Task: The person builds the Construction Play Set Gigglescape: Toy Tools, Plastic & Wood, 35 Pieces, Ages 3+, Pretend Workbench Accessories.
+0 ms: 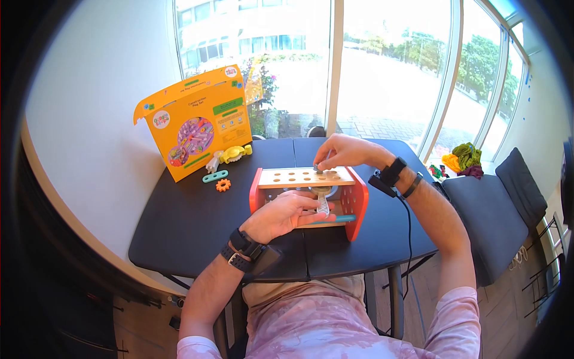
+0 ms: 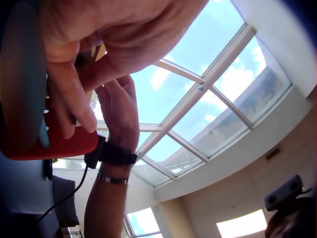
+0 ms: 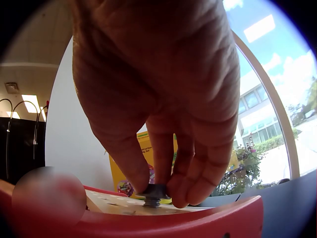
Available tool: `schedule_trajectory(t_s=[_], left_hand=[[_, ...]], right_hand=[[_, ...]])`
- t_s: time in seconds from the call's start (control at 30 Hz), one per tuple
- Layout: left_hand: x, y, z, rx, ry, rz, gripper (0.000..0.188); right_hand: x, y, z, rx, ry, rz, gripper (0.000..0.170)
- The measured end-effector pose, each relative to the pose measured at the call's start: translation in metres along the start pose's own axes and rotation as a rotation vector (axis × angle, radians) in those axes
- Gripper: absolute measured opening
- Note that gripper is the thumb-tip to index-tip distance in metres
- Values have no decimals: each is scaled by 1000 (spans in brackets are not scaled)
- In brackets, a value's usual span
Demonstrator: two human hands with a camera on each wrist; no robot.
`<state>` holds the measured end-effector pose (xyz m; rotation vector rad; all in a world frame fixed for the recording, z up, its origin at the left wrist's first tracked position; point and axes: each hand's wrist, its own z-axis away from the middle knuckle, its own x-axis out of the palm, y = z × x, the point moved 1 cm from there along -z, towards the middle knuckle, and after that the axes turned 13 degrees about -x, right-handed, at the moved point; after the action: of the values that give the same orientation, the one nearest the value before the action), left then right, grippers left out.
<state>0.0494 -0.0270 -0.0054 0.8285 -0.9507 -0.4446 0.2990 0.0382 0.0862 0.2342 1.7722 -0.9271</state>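
A toy workbench with red side panels (image 1: 357,206) and a wooden top full of holes (image 1: 287,177) stands on the dark table. Above that top, my right hand (image 1: 353,151) pinches a grey screw (image 3: 152,194) by its head; its threads show over the wood in the right wrist view. My left hand (image 1: 281,214) reaches under the top from the front and holds a whitish piece (image 1: 323,204) between its fingers. A teal bar (image 1: 345,219) lies low in the bench, beside the left fingertips.
At the back left stands a yellow-orange box (image 1: 173,134), with yellow and white toy pieces (image 1: 235,154) by its base. A teal strip (image 1: 215,176) and an orange gear (image 1: 223,185) lie left of the bench. To the right, a dark chair (image 1: 484,209) carries colourful items (image 1: 466,160).
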Motion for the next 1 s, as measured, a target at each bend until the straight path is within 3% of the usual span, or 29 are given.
schedule_trajectory(t_s=[0.5,0.6,0.8,1.0], left_hand=[[0,-3,2,46,-42,38,46],[0,-3,2,57,-56,39,46],[0,-3,3,65,-53,27,45],[0,-3,3,56,-45,38,47]], right_hand=[[-7,-10,-4,-36,-58,134,35],[-5,-26,-7,94,-110,327,42],[9,-23,-15,191,-117,389,67],[5,-15,-24,275,-168,394,68]])
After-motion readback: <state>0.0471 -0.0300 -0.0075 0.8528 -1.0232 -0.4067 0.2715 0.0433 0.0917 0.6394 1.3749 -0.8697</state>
